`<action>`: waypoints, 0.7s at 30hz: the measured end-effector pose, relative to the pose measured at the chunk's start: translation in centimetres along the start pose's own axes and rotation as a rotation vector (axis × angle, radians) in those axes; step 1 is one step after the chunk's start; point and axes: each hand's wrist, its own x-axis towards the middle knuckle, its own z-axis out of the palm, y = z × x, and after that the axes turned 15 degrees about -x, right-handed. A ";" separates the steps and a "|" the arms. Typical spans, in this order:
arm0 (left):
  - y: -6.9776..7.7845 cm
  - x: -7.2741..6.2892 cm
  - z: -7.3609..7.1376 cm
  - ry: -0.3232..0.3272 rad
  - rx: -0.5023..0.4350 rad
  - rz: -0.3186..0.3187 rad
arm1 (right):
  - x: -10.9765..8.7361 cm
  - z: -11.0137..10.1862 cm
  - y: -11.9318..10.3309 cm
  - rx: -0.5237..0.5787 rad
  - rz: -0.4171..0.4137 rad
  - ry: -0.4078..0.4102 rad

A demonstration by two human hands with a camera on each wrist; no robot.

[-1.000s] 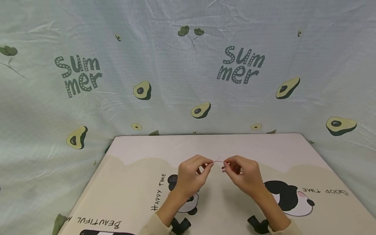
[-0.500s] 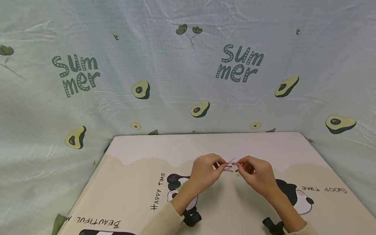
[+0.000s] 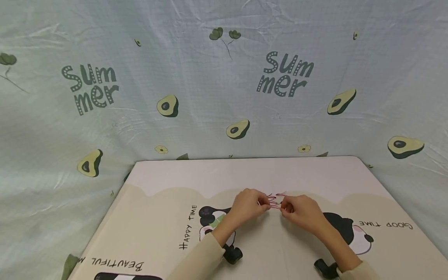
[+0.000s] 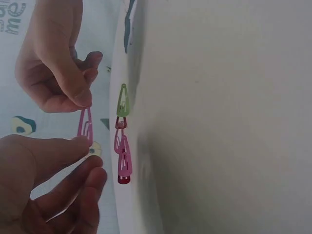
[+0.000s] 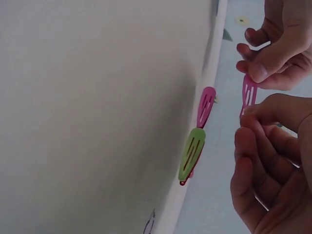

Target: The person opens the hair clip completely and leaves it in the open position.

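A pink snap hair clip (image 4: 85, 124) is stretched between both hands. My left hand (image 3: 249, 205) pinches one end between thumb and forefinger, its other fingers loosely bent. At the opposite end, my right hand (image 3: 302, 212) pinches the clip with thumb and fingertip. In the head view the hands face each other over the tabletop, close to several loose clips. Among these, the left wrist view shows a green hair clip (image 4: 123, 100), with red and pink ones overlapping in a row below it. The right wrist view shows another pink clip (image 5: 206, 105) beside the green one.
A pale tabletop (image 3: 157, 217) with printed pandas and lettering spreads under the arms. Behind it hangs a light curtain (image 3: 196, 77) printed with avocados. Each wrist wears a black device (image 3: 232, 254). A bluish clip (image 4: 128, 24) lies apart from the row.
Both hands have shifted right together, then lowered slightly towards the wearer, pinching a hair clip between them. More loose clips now show between and behind the fingers.
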 end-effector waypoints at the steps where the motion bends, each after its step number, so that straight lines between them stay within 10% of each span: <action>1: -0.1 0.1 0.1 -0.010 0.004 -0.006 | 0.1 0.1 0.0 -0.005 0.001 -0.024; 21: -1.8 0.6 1.4 -0.028 0.029 -0.055 | 1.4 1.5 -0.6 -0.104 0.071 -0.153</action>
